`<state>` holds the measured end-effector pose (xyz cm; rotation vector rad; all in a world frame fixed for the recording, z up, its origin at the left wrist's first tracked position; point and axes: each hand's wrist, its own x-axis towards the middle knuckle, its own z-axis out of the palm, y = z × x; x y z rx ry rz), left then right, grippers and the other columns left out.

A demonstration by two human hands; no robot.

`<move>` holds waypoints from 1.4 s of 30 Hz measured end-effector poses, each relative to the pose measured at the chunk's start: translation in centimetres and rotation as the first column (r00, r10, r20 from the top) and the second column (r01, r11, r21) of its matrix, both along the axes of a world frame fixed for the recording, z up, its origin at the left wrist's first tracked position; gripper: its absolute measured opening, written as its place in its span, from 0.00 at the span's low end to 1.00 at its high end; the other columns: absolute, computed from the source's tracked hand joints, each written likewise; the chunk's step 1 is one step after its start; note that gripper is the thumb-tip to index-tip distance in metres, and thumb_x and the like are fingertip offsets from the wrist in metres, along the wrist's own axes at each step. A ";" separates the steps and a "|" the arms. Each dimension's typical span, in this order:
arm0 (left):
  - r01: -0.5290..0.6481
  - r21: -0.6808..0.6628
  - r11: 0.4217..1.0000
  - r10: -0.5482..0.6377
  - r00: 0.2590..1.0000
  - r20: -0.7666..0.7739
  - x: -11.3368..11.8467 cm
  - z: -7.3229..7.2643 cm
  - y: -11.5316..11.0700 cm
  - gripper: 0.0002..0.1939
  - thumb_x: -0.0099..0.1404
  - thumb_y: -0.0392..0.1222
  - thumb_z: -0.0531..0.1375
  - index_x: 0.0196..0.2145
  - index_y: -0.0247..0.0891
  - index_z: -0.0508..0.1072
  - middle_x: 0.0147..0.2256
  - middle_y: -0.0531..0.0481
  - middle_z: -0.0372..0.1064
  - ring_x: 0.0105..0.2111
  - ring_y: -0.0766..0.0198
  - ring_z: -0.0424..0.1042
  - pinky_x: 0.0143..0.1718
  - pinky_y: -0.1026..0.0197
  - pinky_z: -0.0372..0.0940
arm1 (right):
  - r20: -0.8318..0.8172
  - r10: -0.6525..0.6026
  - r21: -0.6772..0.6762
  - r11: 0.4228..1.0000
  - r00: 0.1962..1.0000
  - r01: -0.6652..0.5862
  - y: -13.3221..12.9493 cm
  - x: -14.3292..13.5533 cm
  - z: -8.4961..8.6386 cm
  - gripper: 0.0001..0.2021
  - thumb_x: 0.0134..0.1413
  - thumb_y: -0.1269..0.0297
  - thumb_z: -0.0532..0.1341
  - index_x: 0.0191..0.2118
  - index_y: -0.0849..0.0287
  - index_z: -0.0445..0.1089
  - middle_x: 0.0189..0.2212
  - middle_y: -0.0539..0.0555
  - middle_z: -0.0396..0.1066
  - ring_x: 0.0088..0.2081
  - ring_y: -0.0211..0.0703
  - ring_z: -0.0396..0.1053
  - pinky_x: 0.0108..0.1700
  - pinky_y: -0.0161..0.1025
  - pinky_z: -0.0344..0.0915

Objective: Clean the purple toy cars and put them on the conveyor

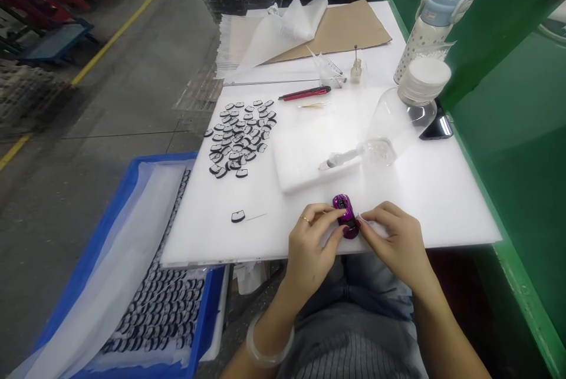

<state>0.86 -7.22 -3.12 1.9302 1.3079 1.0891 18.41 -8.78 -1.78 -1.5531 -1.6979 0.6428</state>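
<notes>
Glossy purple car-shaped piece (349, 214) lies near on the white bench (442, 190); the left hand (312, 243) pinches it. The right hand (400, 243), fingertips together, grips a small whitish scrap (359, 216).

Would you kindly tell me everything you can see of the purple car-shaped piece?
The purple car-shaped piece has a glossy, metallic-looking, rounded body with dark areas on top. It is slightly slanted, at the white table near its front edge. The left hand holds it from the left; the right hand is close by its right side, contact unclear.
</notes>
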 end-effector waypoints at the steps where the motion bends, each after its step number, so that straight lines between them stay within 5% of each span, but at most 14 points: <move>1: 0.005 -0.006 1.000 -0.005 1.000 -0.002 -0.1 0.1 0.1 0.11 0.67 0.34 0.61 0.46 0.42 0.77 0.42 0.47 0.70 0.41 0.60 0.74 0.41 0.59 0.74 | -0.001 0.001 -0.007 1.000 1.000 -0.001 0.0 0.0 0.0 0.08 0.62 0.63 0.61 0.35 0.58 0.76 0.30 0.52 0.71 0.29 0.40 0.71 0.29 0.36 0.66; 8: 0.014 -0.040 0.999 -0.015 0.999 -0.033 -0.1 0.0 0.4 0.11 0.65 0.33 0.61 0.45 0.41 0.76 0.48 0.44 0.67 0.42 0.60 0.72 0.45 0.54 0.74 | -0.005 0.062 -0.112 0.992 0.998 -0.063 0.4 0.1 0.5 0.07 0.61 0.66 0.60 0.32 0.57 0.73 0.30 0.51 0.70 0.29 0.39 0.69 0.30 0.36 0.63; 15: 0.081 -0.170 0.982 -0.089 0.995 -0.035 -0.8 0.5 0.7 0.15 0.66 0.36 0.62 0.50 0.44 0.74 0.57 0.43 0.68 0.55 0.50 0.68 0.54 0.44 0.69 | -0.046 0.086 -0.270 0.958 0.995 -0.095 1.5 0.3 1.2 0.10 0.63 0.62 0.60 0.29 0.56 0.72 0.27 0.49 0.72 0.29 0.40 0.68 0.31 0.36 0.60; 25: 0.111 -0.096 0.989 -0.121 0.987 -0.104 -0.9 0.1 0.4 0.22 0.62 0.34 0.65 0.53 0.43 0.71 0.58 0.44 0.67 0.55 0.51 0.67 0.55 0.45 0.69 | 0.116 0.102 -0.207 0.975 0.988 -0.077 1.9 0.0 1.0 0.13 0.60 0.63 0.62 0.25 0.58 0.66 0.22 0.48 0.68 0.24 0.38 0.63 0.26 0.35 0.55; 29: 0.129 -0.095 0.987 -0.140 0.982 -0.123 -1.0 0.0 0.5 0.28 0.58 0.34 0.69 0.55 0.44 0.70 0.59 0.45 0.66 0.56 0.51 0.66 0.56 0.46 0.69 | 0.056 0.252 0.044 0.966 0.966 -0.254 1.5 1.5 0.3 0.04 0.63 0.70 0.61 0.36 0.58 0.72 0.29 0.50 0.69 0.28 0.36 0.67 0.28 0.33 0.62; 33: 0.122 -0.052 0.991 -0.127 0.984 -0.124 -0.9 -0.2 0.6 0.28 0.56 0.33 0.70 0.54 0.42 0.71 0.57 0.45 0.68 0.55 0.53 0.67 0.56 0.46 0.69 | 0.322 0.279 0.413 0.818 0.905 -0.400 1.1 2.2 -0.3 0.08 0.63 0.72 0.62 0.47 0.59 0.73 0.38 0.55 0.69 0.29 0.36 0.67 0.29 0.34 0.64; 37: 0.100 -0.047 0.994 -0.105 0.986 -0.127 -0.7 -0.3 0.6 0.29 0.55 0.29 0.69 0.53 0.42 0.71 0.57 0.45 0.68 0.54 0.53 0.68 0.55 0.47 0.69 | 0.546 0.273 0.354 0.782 0.792 -0.513 1.3 1.4 -0.4 0.07 0.65 0.68 0.61 0.45 0.58 0.74 0.44 0.58 0.70 0.32 0.40 0.70 0.27 0.36 0.64; 42: 0.069 -0.027 0.997 -0.072 0.989 -0.130 -0.5 -0.3 0.6 0.27 0.54 0.29 0.70 0.51 0.40 0.73 0.55 0.45 0.70 0.53 0.53 0.70 0.55 0.47 0.69 | 0.513 0.190 0.407 0.805 0.837 -0.432 0.8 1.1 -0.9 0.07 0.64 0.70 0.61 0.45 0.61 0.75 0.39 0.57 0.71 0.31 0.38 0.70 0.26 0.33 0.65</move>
